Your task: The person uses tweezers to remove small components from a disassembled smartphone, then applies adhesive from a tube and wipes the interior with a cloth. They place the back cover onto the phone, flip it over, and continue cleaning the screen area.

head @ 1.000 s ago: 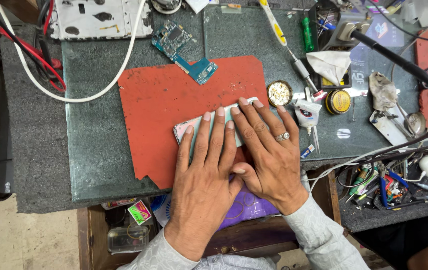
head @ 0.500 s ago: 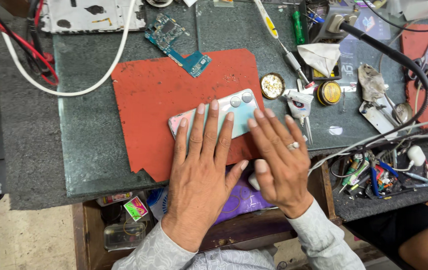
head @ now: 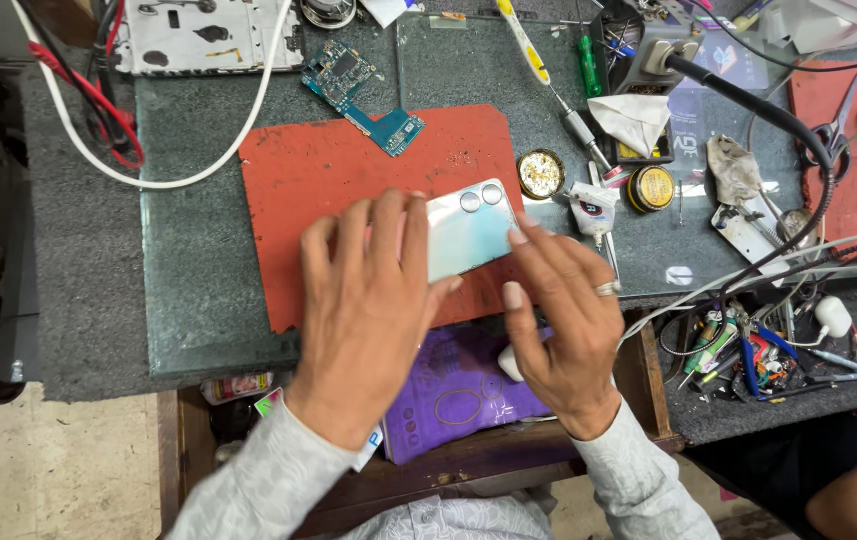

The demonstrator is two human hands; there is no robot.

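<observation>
A pale blue-white phone [head: 464, 232] lies back-up, its 2 camera rings toward the upper right, on the red mat [head: 349, 170] at mid-frame on the bench [head: 189, 290]. The left hand [head: 369, 310] presses flat on its lower-left end, grip wide. The right hand [head: 564, 320], fingers spread, touches its right edge.

Below my hands, in the open drawer, lies a flat purple packet [head: 454, 390] with pale oval outlines printed on it. To its left, at the drawer's edge, sit a small pink-and-green labelled packet [head: 268, 402] and a reddish labelled wrapper [head: 237, 386]. Right of the red mat stands 1 small white glue tube [head: 591, 212] with a red-and-blue label. I see no screens.
</observation>
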